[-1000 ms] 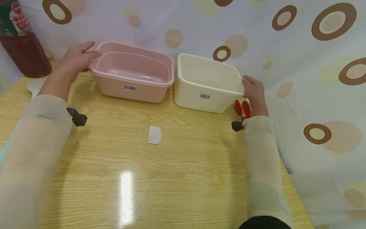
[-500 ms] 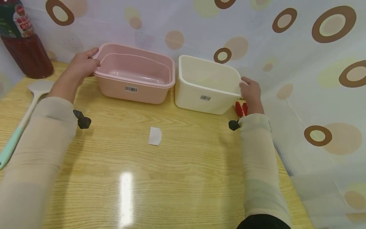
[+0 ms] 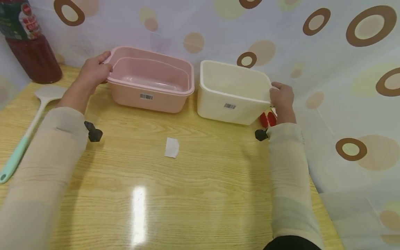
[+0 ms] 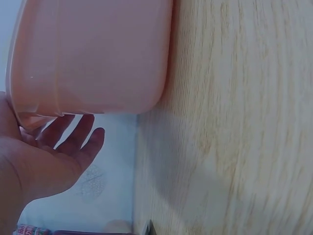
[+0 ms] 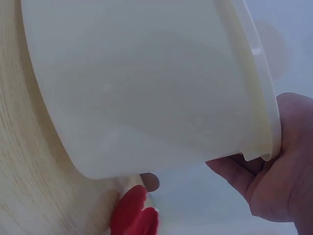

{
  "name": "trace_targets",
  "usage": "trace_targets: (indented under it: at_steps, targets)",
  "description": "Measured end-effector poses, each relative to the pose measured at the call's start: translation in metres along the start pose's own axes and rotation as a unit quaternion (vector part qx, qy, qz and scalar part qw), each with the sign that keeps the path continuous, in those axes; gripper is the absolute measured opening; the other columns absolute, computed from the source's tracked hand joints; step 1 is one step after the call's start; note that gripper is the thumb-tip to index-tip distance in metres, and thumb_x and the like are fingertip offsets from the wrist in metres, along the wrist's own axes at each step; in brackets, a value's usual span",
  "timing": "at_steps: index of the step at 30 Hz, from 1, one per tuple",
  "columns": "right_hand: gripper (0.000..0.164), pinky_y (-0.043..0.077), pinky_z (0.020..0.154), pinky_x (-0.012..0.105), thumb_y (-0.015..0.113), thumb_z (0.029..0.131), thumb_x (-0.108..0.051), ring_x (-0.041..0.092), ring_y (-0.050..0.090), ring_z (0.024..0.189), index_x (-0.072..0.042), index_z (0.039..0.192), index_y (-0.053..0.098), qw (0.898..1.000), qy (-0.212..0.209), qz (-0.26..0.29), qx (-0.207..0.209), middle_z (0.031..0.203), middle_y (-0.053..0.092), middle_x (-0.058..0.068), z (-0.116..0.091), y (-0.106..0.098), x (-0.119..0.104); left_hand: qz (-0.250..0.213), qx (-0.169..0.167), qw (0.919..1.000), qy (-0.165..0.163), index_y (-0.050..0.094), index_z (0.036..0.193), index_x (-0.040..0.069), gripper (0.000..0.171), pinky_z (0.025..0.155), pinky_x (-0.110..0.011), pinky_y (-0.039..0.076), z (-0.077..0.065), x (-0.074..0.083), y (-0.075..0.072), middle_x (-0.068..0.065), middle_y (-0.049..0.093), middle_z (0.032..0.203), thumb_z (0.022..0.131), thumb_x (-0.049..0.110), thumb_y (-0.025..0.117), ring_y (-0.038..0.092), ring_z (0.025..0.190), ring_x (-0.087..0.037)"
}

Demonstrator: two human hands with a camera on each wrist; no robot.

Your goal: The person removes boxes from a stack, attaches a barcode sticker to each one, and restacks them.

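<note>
A pink plastic basin (image 3: 147,93) with a barcode label stands at the back of the table, left of a cream plastic bin (image 3: 225,107). My left hand (image 3: 93,73) grips the basin's left rim; in the left wrist view its thumb side is at the rim and several fingers (image 4: 90,147) reach below it. My right hand (image 3: 282,97) holds the bin's right rim, with fingers bent beneath the lip in the right wrist view. A narrow gap separates the two containers, and I see nothing inside either one.
A spatula (image 3: 22,149) with a mint handle lies left of my left forearm, near a dark red bottle (image 3: 39,59). Red two-lobed pieces (image 3: 268,119) sit beside the bin, partly hidden. A white paper scrap (image 3: 172,147) lies mid-table. A patterned sheet (image 3: 218,27) hangs behind.
My left hand has closed from a looser hold, with its fingers extended, onto the basin's rim. The gap between basin and bin looks slightly wider. The view has shifted a little.
</note>
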State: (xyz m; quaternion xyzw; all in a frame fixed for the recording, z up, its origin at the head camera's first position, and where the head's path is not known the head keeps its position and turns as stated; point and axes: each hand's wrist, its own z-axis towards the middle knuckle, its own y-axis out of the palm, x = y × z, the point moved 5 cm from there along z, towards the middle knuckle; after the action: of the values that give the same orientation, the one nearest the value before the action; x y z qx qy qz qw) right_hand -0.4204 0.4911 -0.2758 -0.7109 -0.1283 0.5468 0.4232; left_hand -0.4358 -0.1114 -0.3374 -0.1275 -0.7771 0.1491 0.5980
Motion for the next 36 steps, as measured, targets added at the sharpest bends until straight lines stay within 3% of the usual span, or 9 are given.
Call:
trace_targets:
  at_steps: [5,9,11,13,16,22,28,36]
  targets:
    - [0.051,0.048,0.068,0.016,0.040,0.104,-0.031,0.018,0.052,0.118,-0.023,0.155,0.042,1.000,-0.016,0.010,0.002,0.165,0.035,0.004,-0.005,-0.015,-0.008,-0.014,0.003,0.9999,-0.002,0.011,0.157,0.049,0.062,0.101,-0.030,0.043,-0.002,0.000,0.001,0.011,0.005,0.171,0.104,0.030,0.039,0.044,0.122,-0.013]
    - [0.052,0.047,0.058,0.014,0.041,0.104,-0.030,0.014,0.056,0.114,-0.021,0.155,0.042,0.999,-0.023,0.034,-0.005,0.166,0.032,0.005,-0.011,-0.024,-0.016,-0.037,-0.005,0.9993,-0.004,0.012,0.156,0.051,0.063,0.105,-0.031,0.045,-0.002,-0.003,0.001,0.014,0.001,0.171,0.104,0.029,0.040,0.045,0.123,-0.013]
    - [0.052,0.045,0.052,0.018,0.042,0.103,-0.030,0.011,0.062,0.092,-0.021,0.155,0.043,0.999,-0.020,0.045,-0.010,0.165,0.034,0.006,-0.013,-0.028,-0.017,-0.052,-0.010,0.9986,-0.006,0.013,0.155,0.053,0.064,0.105,-0.032,0.046,-0.002,-0.005,0.001,0.015,0.001,0.170,0.104,0.028,0.040,0.046,0.123,-0.014]
    - [0.053,0.045,0.047,0.021,0.043,0.102,-0.028,0.006,0.058,0.069,-0.020,0.154,0.044,0.999,-0.018,0.050,-0.011,0.164,0.036,0.008,-0.015,-0.034,-0.019,-0.062,-0.013,0.9980,-0.007,0.014,0.155,0.054,0.063,0.102,-0.033,0.046,-0.002,-0.006,0.002,0.015,0.002,0.170,0.103,0.027,0.041,0.047,0.121,-0.015]
    - [0.052,0.044,0.043,0.024,0.044,0.102,-0.028,0.004,0.053,0.052,-0.020,0.154,0.044,0.998,-0.009,0.063,-0.015,0.159,0.042,0.009,-0.017,-0.045,-0.023,-0.066,-0.015,0.9977,-0.005,0.015,0.155,0.054,0.064,0.101,-0.035,0.046,-0.002,-0.006,0.004,0.015,0.003,0.171,0.103,0.027,0.041,0.048,0.118,-0.015]
    - [0.051,0.042,0.041,0.028,0.048,0.103,-0.031,0.006,0.062,0.054,-0.025,0.153,0.046,0.997,0.005,0.082,-0.011,0.143,0.055,0.002,-0.025,-0.072,-0.048,-0.063,-0.010,0.9979,-0.013,0.013,0.154,0.056,0.063,0.114,-0.042,0.042,0.000,-0.002,0.004,0.015,0.002,0.170,0.104,0.028,0.040,0.047,0.121,-0.016]
    - [0.051,0.056,0.052,0.023,0.055,0.102,-0.028,0.007,0.064,0.076,-0.025,0.152,0.048,0.992,0.004,0.122,-0.015,0.150,0.049,-0.005,-0.034,-0.081,-0.080,-0.070,-0.015,0.9973,-0.011,0.015,0.155,0.055,0.063,0.118,-0.048,0.039,0.001,-0.001,0.005,0.017,0.004,0.170,0.103,0.026,0.038,0.049,0.114,-0.013]
    - [0.049,0.057,0.054,0.020,0.055,0.103,-0.023,0.009,0.064,0.088,-0.021,0.151,0.048,0.988,-0.048,0.145,-0.033,0.154,0.047,-0.001,-0.050,-0.070,-0.127,-0.089,-0.017,0.9956,-0.024,0.013,0.154,0.057,0.061,0.120,-0.047,0.036,0.000,-0.001,0.010,0.021,-0.001,0.169,0.106,0.027,0.035,0.037,0.142,-0.020]
